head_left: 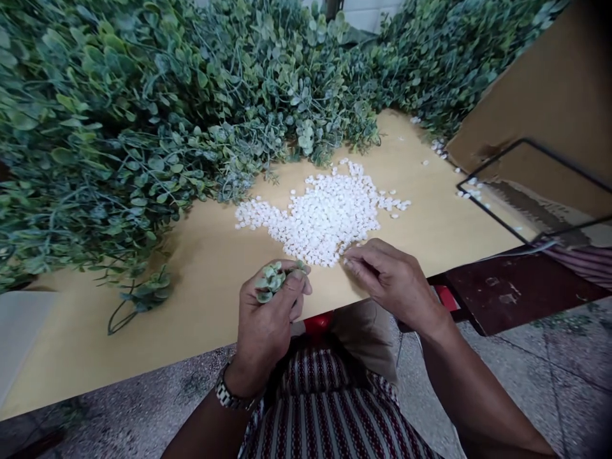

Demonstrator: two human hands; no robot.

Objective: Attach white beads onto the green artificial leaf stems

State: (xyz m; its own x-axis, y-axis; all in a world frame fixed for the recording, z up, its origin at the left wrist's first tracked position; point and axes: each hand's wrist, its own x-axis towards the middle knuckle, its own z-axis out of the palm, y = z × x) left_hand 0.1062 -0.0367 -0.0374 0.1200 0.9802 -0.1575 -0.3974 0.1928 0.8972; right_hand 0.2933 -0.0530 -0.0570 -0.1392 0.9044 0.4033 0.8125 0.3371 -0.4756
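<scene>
In the head view, my left hand (pixel 272 306) is closed around a small sprig of artificial green leaves (pixel 271 281) near the table's front edge. To its right, my right hand (pixel 389 277) has thumb and forefinger pinched together at the near right edge of a pile of small white pieces (pixel 329 213). Whatever lies between those fingertips is too small and covered to make out. The white pieces are spread over the middle of the tan tabletop (pixel 210 325), beyond both hands.
Heaped artificial foliage (pixel 167 108) fills the table's back and left. One loose sprig (pixel 148 293) lies at the left. At the right stand a cardboard sheet (pixel 549 108) and a black wire frame (pixel 495 156), with stray white pieces nearby. A dark red stool-like surface (pixel 521 284) sits below.
</scene>
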